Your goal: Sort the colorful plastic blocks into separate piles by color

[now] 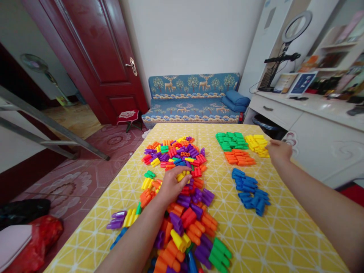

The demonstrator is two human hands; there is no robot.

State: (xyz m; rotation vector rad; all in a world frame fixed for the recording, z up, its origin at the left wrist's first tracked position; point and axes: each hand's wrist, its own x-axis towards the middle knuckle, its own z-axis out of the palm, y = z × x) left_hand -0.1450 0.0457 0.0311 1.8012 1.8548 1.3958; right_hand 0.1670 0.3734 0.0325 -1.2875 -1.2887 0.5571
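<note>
My left hand is over the mixed heap of plastic toy blocks, its fingers closed around a yellow block. Red, purple and orange blocks lie about and below it. At the right side of the table my right hand is against the edge of the yellow block group. Its fingers look bent together, and what they hold, if anything, is hidden. Beside that group lie green blocks and orange blocks, with blue blocks nearer to me.
A yellow patterned cloth covers the table. Beyond its far edge stands a blue sofa. To the right is a white cabinet with a ring light. On the left are a metal ladder and a small red stool.
</note>
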